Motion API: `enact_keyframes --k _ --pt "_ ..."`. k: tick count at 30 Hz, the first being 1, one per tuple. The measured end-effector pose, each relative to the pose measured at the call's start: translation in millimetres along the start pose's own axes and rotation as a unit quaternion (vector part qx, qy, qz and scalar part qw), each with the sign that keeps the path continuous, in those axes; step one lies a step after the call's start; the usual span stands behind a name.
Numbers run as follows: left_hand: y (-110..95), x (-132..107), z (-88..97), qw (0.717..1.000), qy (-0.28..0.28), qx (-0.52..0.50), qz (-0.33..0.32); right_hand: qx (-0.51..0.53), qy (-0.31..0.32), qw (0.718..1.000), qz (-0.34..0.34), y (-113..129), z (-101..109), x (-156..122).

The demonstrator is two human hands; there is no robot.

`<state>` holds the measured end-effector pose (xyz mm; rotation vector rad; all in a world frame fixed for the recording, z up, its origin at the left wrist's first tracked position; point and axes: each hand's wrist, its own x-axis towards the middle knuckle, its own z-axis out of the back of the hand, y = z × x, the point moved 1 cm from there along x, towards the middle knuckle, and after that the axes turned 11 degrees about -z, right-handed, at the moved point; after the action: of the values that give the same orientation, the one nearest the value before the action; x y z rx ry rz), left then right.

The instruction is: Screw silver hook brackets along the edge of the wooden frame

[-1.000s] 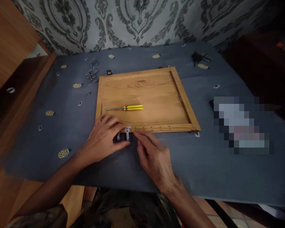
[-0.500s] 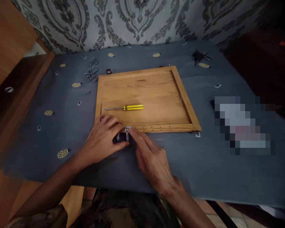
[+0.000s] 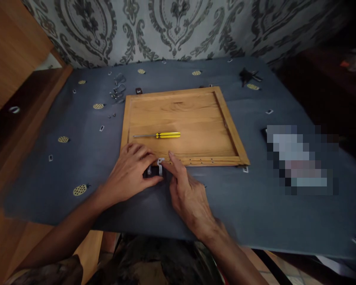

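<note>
Gripping bracket against panel edge, lower centre, with left hand and, apparently, right hand fingers; not yet screwed, with screwdriver untouched.

The hinge piece we're fiddling with is tiny. It has a shiny silver tab standing up against the near edge of the wooden panel, close to the panel's near-left corner and just left of the row of little holes in that edge. Its dark body lies flat just in front of the same edge (mostly covered, so we can't make out the shape). Our left hand grips the dark part, and our right hand touches the tab from the right.
</note>
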<state>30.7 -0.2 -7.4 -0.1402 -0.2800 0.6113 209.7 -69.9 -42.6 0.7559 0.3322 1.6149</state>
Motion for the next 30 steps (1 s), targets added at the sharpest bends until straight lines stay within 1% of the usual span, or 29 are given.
enact_keyframes --k 5,9,12,15,17,20,23,26,30 --pt "-0.8 -0.2 0.3 1.000 -0.006 0.001 -0.001 -0.020 -0.005 1.000 0.007 1.8 -0.8 1.5" --pt "-1.4 0.7 -0.4 1.000 0.005 0.000 0.010 -0.040 -0.010 0.999 0.003 3.1 -1.1 2.7" --pt "-1.3 1.4 1.5 1.000 0.015 0.000 0.022 -0.050 -0.020 0.998 0.013 3.8 -0.9 3.1" --pt "1.7 -0.2 10.5 0.999 0.016 -0.030 0.028 -0.051 -0.024 0.998 0.021 3.9 -0.2 3.3" --pt "6.1 -3.2 21.7 0.996 -0.003 -0.084 0.036 -0.048 -0.018 0.999 0.019 3.4 0.2 3.5" --pt "16.8 -10.2 41.6 0.981 -0.062 -0.160 0.085 -0.040 -0.004 0.999 0.017 2.4 0.3 3.6" --pt "31.8 -18.1 55.6 0.970 -0.104 -0.164 0.146 -0.034 -0.003 0.999 0.013 1.3 -0.1 3.6" --pt "49.8 -25.1 59.8 0.968 -0.128 -0.148 0.159 -0.035 0.003 0.999 0.007 0.4 -1.0 3.3" --pt "77.9 -30.7 55.6 0.962 -0.140 -0.144 0.186 -0.042 0.008 0.999 0.000 -0.7 -2.5 2.5"
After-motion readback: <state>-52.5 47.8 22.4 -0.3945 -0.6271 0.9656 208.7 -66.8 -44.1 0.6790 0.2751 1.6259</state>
